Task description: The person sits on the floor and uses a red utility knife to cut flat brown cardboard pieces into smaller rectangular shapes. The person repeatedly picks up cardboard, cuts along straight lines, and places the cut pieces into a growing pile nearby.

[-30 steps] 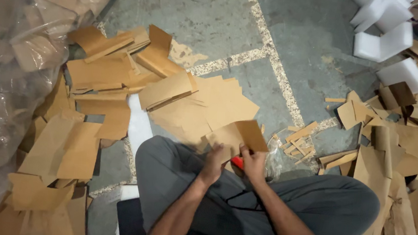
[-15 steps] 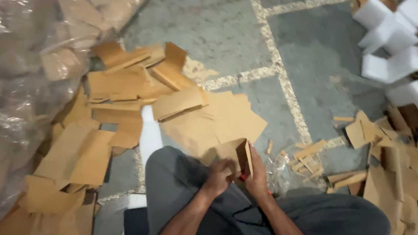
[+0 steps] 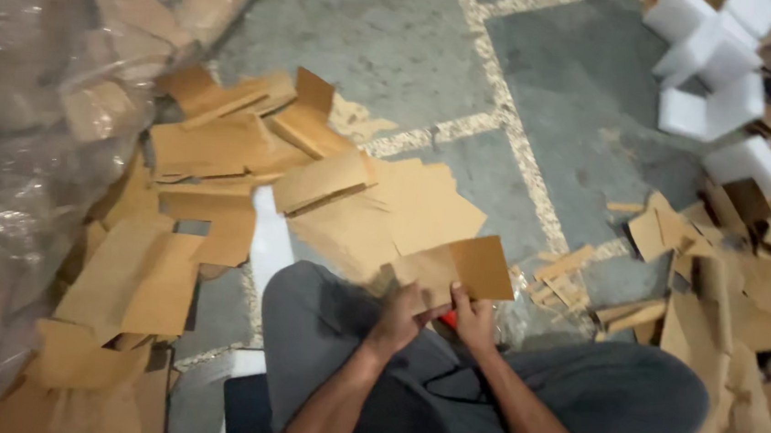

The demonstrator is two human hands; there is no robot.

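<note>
Seated person's left hand [image 3: 401, 314] and right hand [image 3: 472, 317] both pinch the lower edge of a brown cardboard piece [image 3: 455, 270] held above the lap, a red tool [image 3: 447, 319] between them, cardboard scraps [image 3: 216, 153] littering the floor [image 3: 391, 34].

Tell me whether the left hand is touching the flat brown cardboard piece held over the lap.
Touching. The head view shows the left hand with its fingers closed on the lower edge of the flat brown cardboard piece; no gap shows between them.
</note>
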